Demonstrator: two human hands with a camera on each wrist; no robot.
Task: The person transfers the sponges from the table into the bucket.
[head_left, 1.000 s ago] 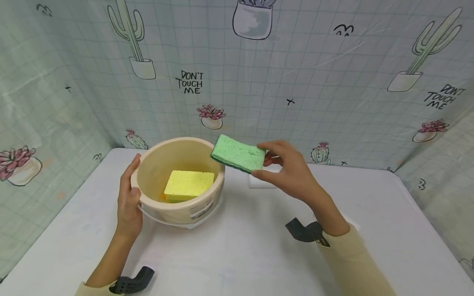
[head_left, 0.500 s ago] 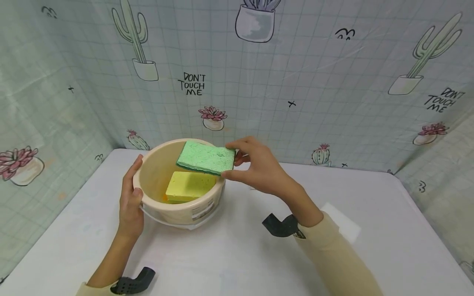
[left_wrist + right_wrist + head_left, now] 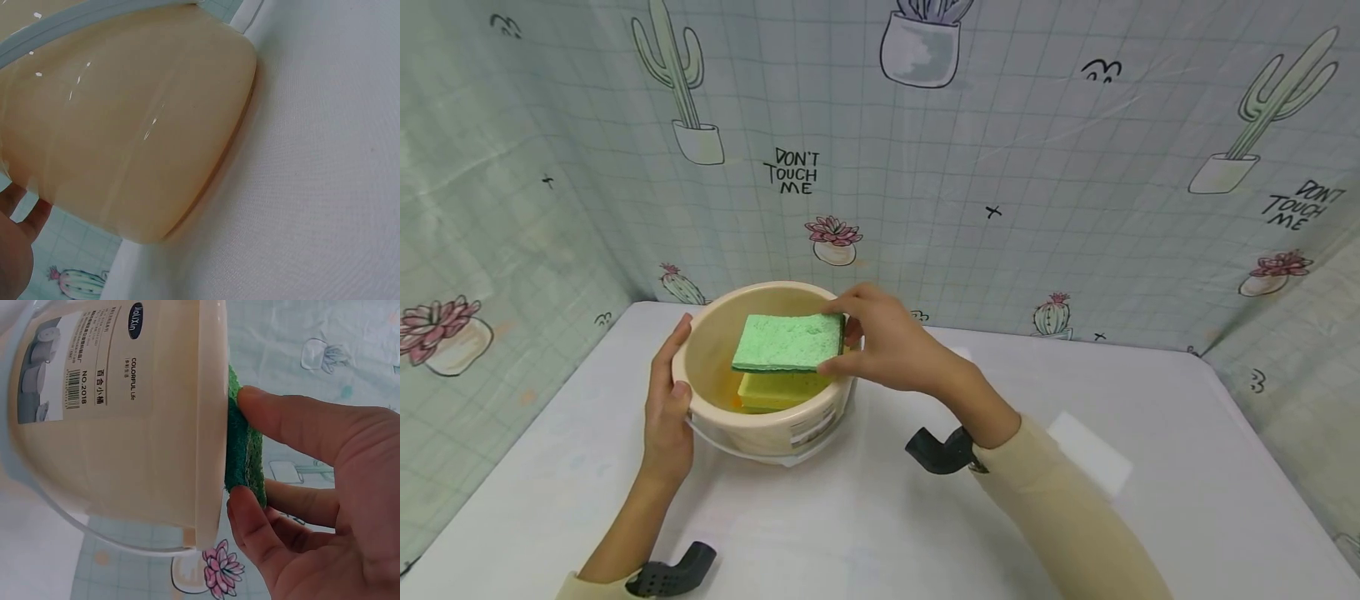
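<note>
A cream plastic bucket stands on the white table. My left hand holds its left side, with the thumb near the rim and the fingers along the outer wall. Between the thumb and fingertips of my right hand is a light green sponge with a dark green scouring layer underneath, held by its right end over the bucket's opening. Inside the bucket, a yellow sponge is partly covered by the green one in the head view. A bit of orange shows beside the yellow sponge.
A white flat rectangular piece lies on the table beside my right sleeve. The bucket's pale handle hangs down at the front. Behind the table hangs a gridded sheet with printed cacti.
My right hand has carried the green sponge leftward, from beside the bucket to over its opening, and slightly lower. The left hand stays on the bucket.
</note>
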